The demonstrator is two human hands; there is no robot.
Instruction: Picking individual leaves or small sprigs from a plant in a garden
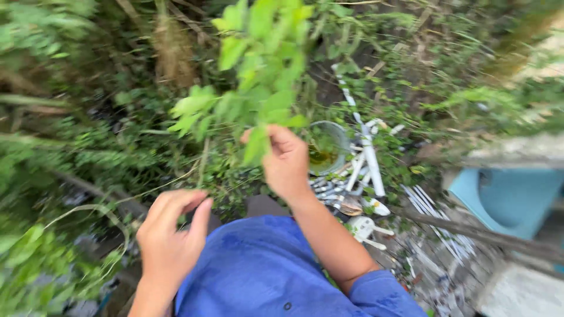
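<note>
My right hand [286, 158] is closed around the stem of a leafy green branch [258, 70] that rises in front of me. Its bright leaves fan out above the fist. My left hand [170, 235] hovers lower left, fingers curled loosely together, holding nothing I can see; a thin dry stalk [88, 211] arcs just beside it. My blue shirt [264, 270] fills the bottom middle. The picture is motion-blurred.
Dense green undergrowth and dry stems surround me on the left and top. A clear bowl with yellowish liquid [326, 147] lies among broken white plastic debris [367, 164] on the ground. A blue and grey concrete structure [508, 194] stands at right.
</note>
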